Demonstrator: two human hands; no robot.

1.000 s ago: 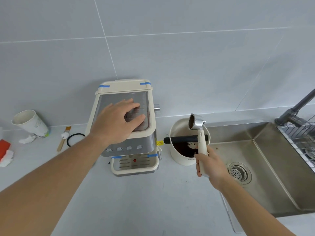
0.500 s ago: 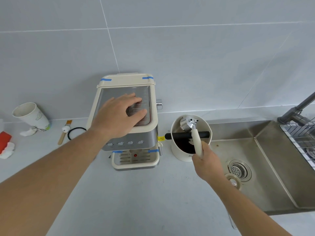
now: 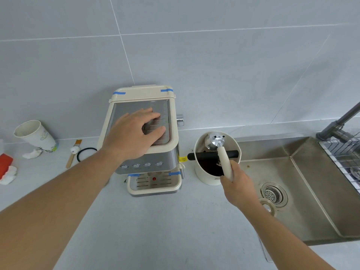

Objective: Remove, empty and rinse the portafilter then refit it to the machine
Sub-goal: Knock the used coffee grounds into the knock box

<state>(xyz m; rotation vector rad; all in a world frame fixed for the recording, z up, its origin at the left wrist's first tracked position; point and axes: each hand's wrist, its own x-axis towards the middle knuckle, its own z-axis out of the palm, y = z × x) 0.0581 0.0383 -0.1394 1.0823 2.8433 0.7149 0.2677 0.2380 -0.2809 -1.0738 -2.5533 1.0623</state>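
The cream and steel espresso machine [image 3: 118, 98] stands against the tiled wall. My left hand [image 3: 134, 134] lies flat on its top, fingers spread, holding nothing. My right hand [image 3: 236, 185] grips the cream handle of the portafilter [image 3: 215, 142]. Its steel head is turned upside down, spouts up, over the black bar of the cream knock box [image 3: 206, 177], which stands between the machine and the sink. Dark coffee grounds lie inside the box.
A steel sink [image 3: 303, 201] with a drain lies to the right, with a grey faucet [image 3: 339, 123] and a wire rack [image 3: 342, 162] at its far side. A cream ring [image 3: 272, 209] lies in the sink near my wrist. At left are a paper cup [image 3: 35, 136], a brush [image 3: 73, 152], a black ring [image 3: 85, 153].
My right hand flipped the portafilter from upright with its basket facing me to upside down over the knock box bar. My left hand stayed on the machine top.
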